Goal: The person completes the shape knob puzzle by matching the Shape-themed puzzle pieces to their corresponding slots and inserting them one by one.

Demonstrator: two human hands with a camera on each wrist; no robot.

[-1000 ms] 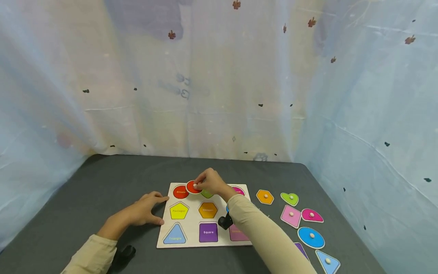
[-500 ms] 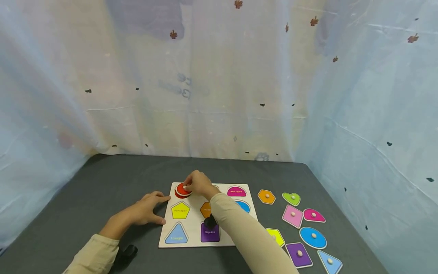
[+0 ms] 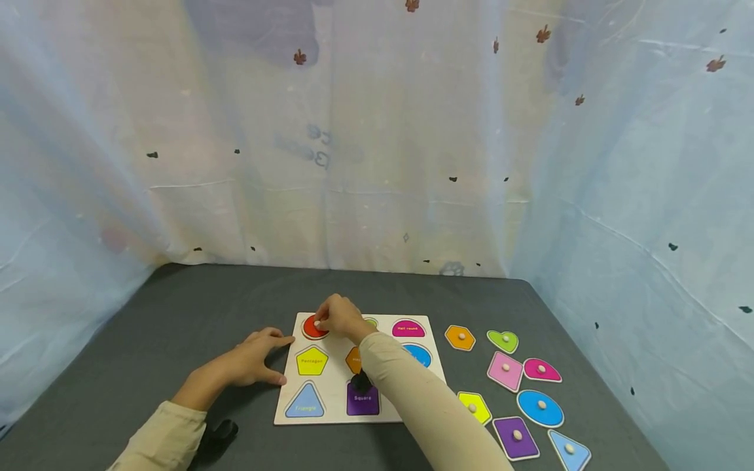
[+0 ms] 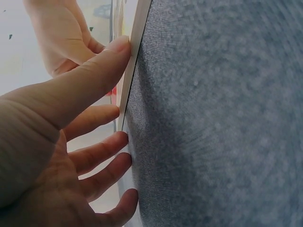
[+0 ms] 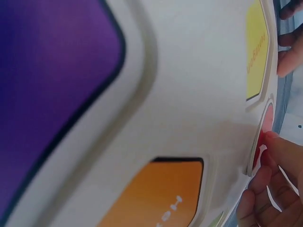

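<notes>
A pale wooden shape-puzzle board [image 3: 334, 407] lies on the dark table. My right hand [image 3: 343, 317] pinches the small knob of a red round puzzle piece [image 3: 312, 328] at the board's far left corner. In the right wrist view the red piece [image 5: 267, 118] sits at its round recess, fingers and thumb around the knob. My left hand [image 3: 253, 358] rests at the board's left edge, thumb and forefinger touching it. The left wrist view has the thumb [image 4: 111, 56] against the board's side, with the other fingers spread straight along the edge.
To the board's right lie loose knobbed pieces: an orange hexagon [image 3: 460, 337], green heart [image 3: 502, 341], pink square-like piece [image 3: 504, 371], magenta half round [image 3: 542, 370], blue oval [image 3: 540, 408], yellow piece [image 3: 474, 407], purple square [image 3: 516, 438] and blue triangle [image 3: 569, 450]. Curtains [image 3: 377, 144] surround the table.
My right hand has carried the red round piece left across the board, then down into line with the red recess. The left hand has stayed at the board's edge.
</notes>
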